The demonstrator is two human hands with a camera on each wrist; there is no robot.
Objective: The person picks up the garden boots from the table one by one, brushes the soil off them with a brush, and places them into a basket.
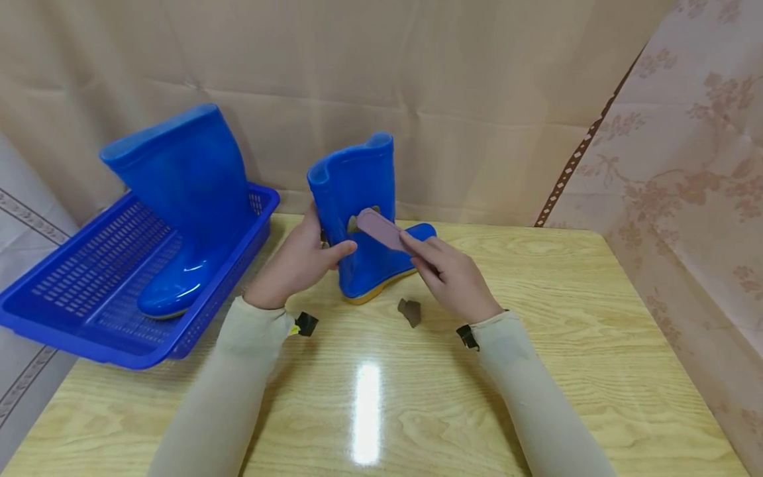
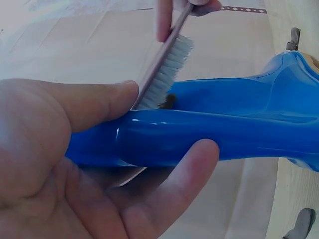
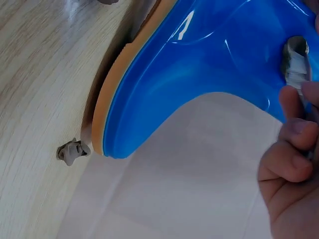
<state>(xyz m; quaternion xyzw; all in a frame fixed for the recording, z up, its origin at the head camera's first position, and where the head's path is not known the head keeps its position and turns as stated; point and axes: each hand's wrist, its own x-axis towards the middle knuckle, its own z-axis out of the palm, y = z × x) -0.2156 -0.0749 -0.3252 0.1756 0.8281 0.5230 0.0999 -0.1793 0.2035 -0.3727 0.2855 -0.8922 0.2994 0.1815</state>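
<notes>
A blue rubber boot (image 1: 363,179) with a yellow sole stands slightly tilted on the table, toe pointing right. My left hand (image 1: 295,262) grips its shaft from the left, thumb on the near side. The right hand (image 1: 450,278) holds a pinkish brush (image 1: 381,228) by its handle. In the left wrist view, the pale bristles (image 2: 174,62) face the boot shaft beside a dark brown patch (image 2: 169,101); whether they touch is hard to tell. Part of that patch also shows in the right wrist view, near the brush tip. A brown-grey scrap (image 1: 410,311) lies in front of the boot.
On the left a blue plastic basket (image 1: 122,358) with slotted walls holds a second blue boot (image 1: 191,172), upright. The wood-grain table (image 1: 536,397) meets a beige cloth (image 1: 477,99) behind and a flowered cloth (image 1: 703,165) on the right.
</notes>
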